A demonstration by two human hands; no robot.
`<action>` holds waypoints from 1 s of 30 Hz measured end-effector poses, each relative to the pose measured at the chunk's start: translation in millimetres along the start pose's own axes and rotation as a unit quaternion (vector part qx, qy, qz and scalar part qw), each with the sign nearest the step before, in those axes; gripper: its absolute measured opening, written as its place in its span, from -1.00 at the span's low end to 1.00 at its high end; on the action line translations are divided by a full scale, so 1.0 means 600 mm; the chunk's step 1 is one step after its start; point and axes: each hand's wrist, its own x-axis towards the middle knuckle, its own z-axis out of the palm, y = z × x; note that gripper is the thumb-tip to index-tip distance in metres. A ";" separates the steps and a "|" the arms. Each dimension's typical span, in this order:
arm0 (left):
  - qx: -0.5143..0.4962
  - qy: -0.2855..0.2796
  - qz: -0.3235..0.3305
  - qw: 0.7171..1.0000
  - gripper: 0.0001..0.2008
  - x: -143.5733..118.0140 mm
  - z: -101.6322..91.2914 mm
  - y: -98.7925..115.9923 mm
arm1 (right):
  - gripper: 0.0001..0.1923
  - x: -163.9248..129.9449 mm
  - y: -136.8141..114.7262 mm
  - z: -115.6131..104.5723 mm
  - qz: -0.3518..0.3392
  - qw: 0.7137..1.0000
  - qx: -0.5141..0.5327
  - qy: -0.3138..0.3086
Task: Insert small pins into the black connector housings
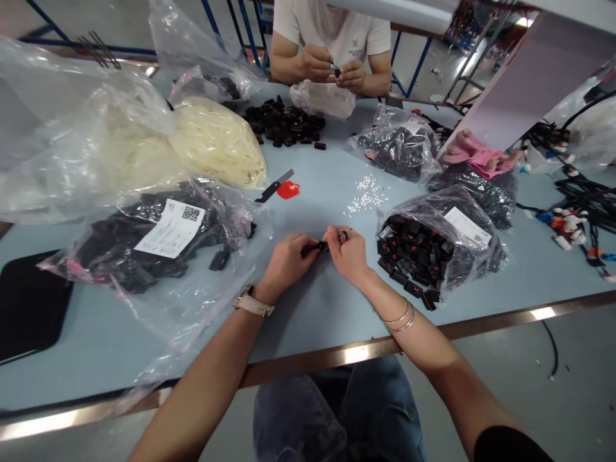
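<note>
Left hand (pixel 287 258) curled tight around a small black connector (pixel 315 246), fingertips pinching its left end, low over the blue desk (pixel 308 308). Right hand (pixel 347 251) pinches the connector's right end, fingers bent. Right of them: open bag of black connectors (pixel 428 253). Farther: scattered white pins (pixel 366 192). Far side: another person's hands (pixel 334 69) grip a small part.

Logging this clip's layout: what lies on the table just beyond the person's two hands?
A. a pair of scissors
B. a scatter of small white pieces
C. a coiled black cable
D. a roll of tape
B: a scatter of small white pieces lies on the blue table just past the left hand and right hand, which pinch a small black part.
</note>
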 end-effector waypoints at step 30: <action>-0.507 0.383 -0.329 0.699 -0.74 0.028 -0.040 0.004 | -0.48 -0.003 0.011 -0.016 0.060 0.993 0.075 0.070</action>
